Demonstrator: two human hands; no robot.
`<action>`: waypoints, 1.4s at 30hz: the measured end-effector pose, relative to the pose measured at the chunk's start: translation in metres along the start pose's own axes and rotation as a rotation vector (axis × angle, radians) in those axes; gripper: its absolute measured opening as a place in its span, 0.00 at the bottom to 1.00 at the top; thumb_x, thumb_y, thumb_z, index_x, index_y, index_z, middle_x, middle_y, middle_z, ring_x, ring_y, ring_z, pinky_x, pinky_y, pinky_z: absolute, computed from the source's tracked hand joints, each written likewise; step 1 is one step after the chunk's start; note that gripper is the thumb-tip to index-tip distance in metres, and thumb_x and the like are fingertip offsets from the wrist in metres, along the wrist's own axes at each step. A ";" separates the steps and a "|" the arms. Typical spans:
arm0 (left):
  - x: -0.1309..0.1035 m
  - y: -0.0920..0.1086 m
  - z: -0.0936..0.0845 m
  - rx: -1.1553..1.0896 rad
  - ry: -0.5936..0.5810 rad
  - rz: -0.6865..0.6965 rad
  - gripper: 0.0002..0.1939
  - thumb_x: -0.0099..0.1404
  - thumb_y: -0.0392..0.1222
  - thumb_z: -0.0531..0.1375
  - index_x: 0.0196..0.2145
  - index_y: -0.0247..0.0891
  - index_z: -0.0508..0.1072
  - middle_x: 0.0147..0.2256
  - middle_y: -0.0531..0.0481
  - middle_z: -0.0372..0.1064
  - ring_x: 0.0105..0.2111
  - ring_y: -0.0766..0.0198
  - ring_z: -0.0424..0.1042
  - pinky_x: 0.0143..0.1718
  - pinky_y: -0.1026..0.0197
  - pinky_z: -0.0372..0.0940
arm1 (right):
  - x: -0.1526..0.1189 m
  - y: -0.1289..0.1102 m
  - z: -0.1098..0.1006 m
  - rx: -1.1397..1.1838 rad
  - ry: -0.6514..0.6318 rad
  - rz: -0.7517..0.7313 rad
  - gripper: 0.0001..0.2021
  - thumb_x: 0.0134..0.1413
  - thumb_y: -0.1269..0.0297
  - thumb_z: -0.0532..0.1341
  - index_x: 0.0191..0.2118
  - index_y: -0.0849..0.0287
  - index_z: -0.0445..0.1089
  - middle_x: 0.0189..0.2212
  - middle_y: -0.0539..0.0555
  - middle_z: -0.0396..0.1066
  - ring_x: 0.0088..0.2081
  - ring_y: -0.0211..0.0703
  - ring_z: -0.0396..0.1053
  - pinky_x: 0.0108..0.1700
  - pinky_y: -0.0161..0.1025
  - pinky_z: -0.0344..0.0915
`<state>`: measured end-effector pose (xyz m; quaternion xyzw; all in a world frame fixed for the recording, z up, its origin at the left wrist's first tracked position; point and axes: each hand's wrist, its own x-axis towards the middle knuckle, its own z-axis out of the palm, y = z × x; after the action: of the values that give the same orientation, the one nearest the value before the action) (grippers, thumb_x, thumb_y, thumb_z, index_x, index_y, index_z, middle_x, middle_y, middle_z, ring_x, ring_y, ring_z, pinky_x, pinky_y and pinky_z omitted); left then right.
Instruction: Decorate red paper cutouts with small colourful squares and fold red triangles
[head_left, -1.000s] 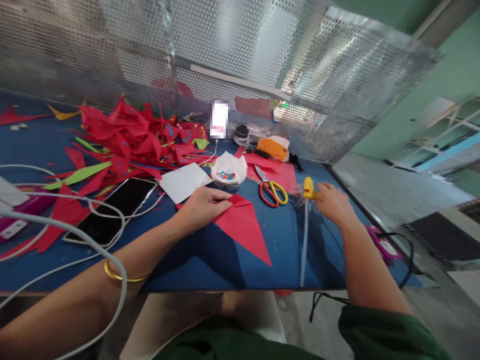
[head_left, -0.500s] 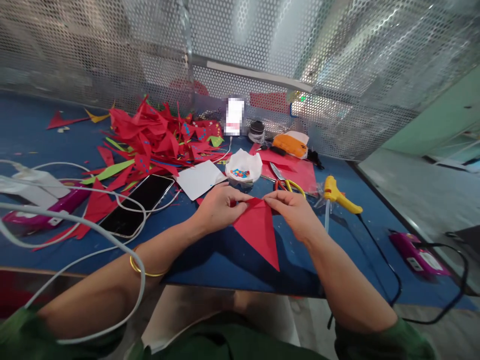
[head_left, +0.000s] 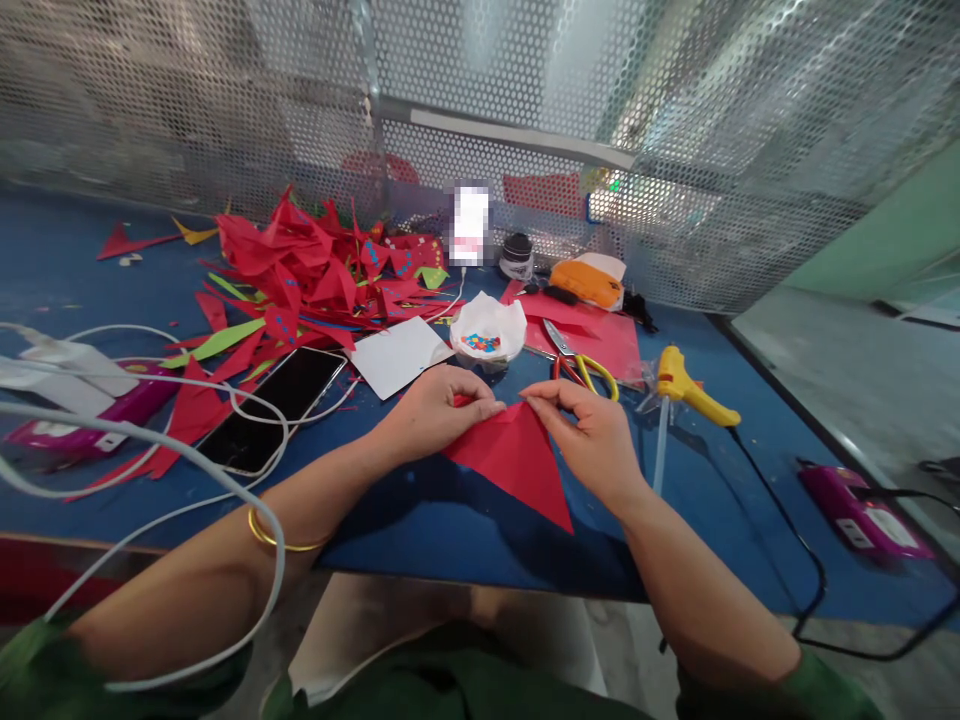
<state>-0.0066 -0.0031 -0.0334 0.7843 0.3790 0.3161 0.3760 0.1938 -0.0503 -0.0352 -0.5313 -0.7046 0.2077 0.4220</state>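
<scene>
A folded piece of red paper with a long point hangs between my hands, above the front part of the blue table. My left hand is closed on its upper left edge, thumb along the top. With thumb and fingers pinched, my right hand grips the upper right corner. Just beyond the hands stands a white paper-lined bowl holding small red, blue and yellow bits. A white card lies beyond my left hand, and scissors with yellow handles lie beyond my right.
Red paper cutouts are heaped at the back left. A black phone and looping white cables lie at left. On the right are a yellow glue gun and a purple power strip. Perforated metal walls the back.
The red paper has turned and spread wider, its lower point shifting slightly right. My left hand has slid a little along its edge; both hands still hold it.
</scene>
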 end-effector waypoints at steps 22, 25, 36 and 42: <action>-0.004 0.001 0.009 0.222 0.143 0.187 0.12 0.65 0.40 0.60 0.24 0.40 0.71 0.32 0.53 0.77 0.41 0.59 0.73 0.58 0.49 0.51 | -0.002 -0.005 0.016 0.620 -0.144 0.567 0.20 0.35 0.60 0.73 0.38 0.57 0.72 0.24 0.48 0.75 0.25 0.39 0.71 0.30 0.38 0.67; -0.004 0.000 0.010 0.220 0.144 0.171 0.12 0.65 0.40 0.59 0.23 0.39 0.72 0.33 0.53 0.77 0.40 0.59 0.74 0.58 0.48 0.50 | -0.002 -0.006 0.017 0.594 -0.134 0.569 0.21 0.35 0.58 0.73 0.38 0.57 0.71 0.24 0.48 0.75 0.24 0.40 0.70 0.29 0.39 0.67; -0.003 -0.001 0.007 0.103 0.211 0.154 0.10 0.63 0.38 0.62 0.23 0.38 0.73 0.31 0.52 0.77 0.36 0.61 0.73 0.49 0.53 0.58 | -0.002 -0.003 0.012 0.587 -0.060 0.481 0.21 0.44 0.50 0.70 0.41 0.57 0.74 0.26 0.49 0.75 0.31 0.43 0.73 0.34 0.38 0.68; -0.003 -0.002 0.008 0.103 0.214 0.168 0.10 0.61 0.36 0.63 0.22 0.38 0.72 0.30 0.52 0.76 0.35 0.62 0.73 0.47 0.53 0.58 | -0.002 -0.007 0.016 0.657 -0.129 0.559 0.22 0.35 0.56 0.75 0.38 0.57 0.73 0.29 0.50 0.77 0.31 0.43 0.74 0.35 0.39 0.70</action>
<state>-0.0025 -0.0080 -0.0400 0.7934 0.3657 0.4083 0.2647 0.1774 -0.0523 -0.0399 -0.5251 -0.4552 0.5597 0.4515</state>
